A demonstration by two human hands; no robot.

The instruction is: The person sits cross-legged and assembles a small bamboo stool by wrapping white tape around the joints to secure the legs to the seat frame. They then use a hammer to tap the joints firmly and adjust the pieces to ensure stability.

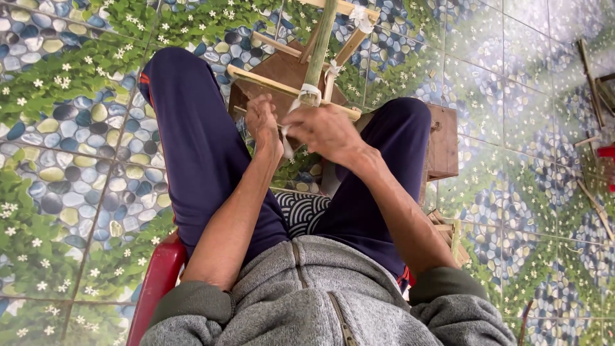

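— What's nearest?
— A red stool (pixel 154 282) on pebble-and-flower floor tiles (pixel 70 166).
— And the hands?
— Left hand (pixel 262 125) and right hand (pixel 327 131) pinch a white strip (pixel 309 96) around the bamboo frame (pixel 301 83) at twelve o'clock. Loose sticks (pixel 592 77) lie at two o'clock.

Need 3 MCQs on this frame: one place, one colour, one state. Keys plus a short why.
1. Where is the white strip wound?
A. around the green bamboo pole at a joint of the pale wooden frame
B. on the red plastic chair
C. on the tiled floor

2. Colour of the trousers?
A. grey
B. navy
C. green

3. The left hand and right hand are:
A. flat on the knees
B. gripping the chair
C. pinching the strip's loose ends

A: the wrap circles the pole.
B: both legs are dark blue.
C: both hands' fingers close on white strip.
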